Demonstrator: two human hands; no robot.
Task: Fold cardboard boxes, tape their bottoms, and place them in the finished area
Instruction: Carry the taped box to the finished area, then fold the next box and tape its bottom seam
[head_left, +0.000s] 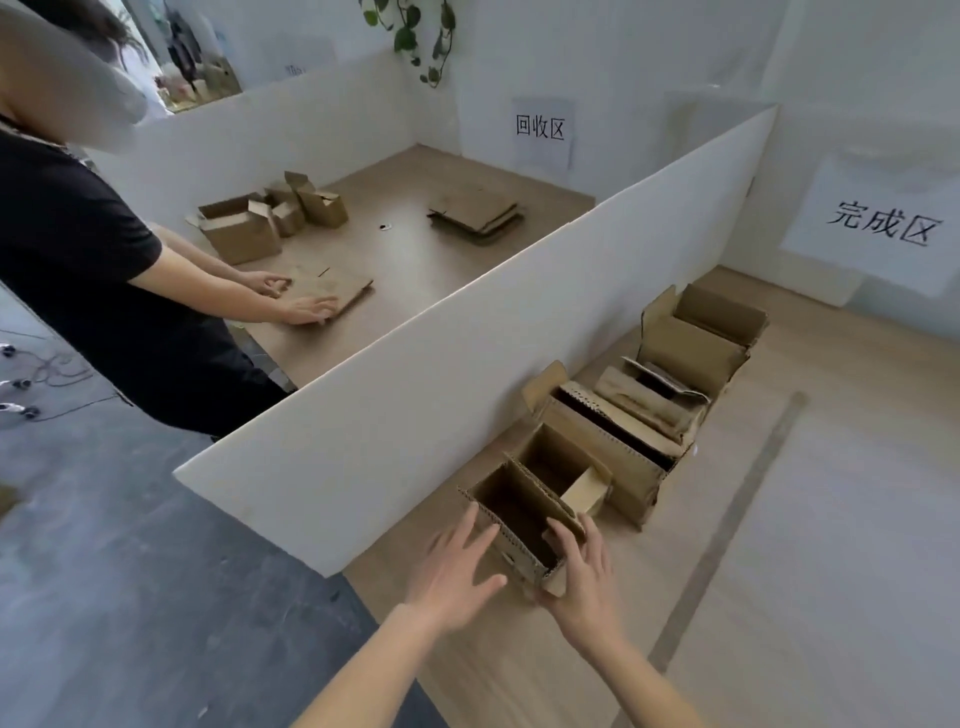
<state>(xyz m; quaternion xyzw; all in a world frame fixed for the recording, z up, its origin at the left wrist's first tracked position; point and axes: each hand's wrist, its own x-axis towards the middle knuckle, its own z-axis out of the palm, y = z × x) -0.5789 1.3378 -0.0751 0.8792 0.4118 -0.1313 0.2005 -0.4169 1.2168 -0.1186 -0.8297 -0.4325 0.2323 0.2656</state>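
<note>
Standing box (519, 525), opening upward.

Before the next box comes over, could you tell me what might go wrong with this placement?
The nearest box sits near the table's front edge; a nudge might tip it off. Its top flaps stand loose against the next box and could snag. Both hands, left and right, have spread fingers and no firm grip.

One head-worn camera looks forward and down, close over both hands, the white partition (467, 332) running left.
</note>
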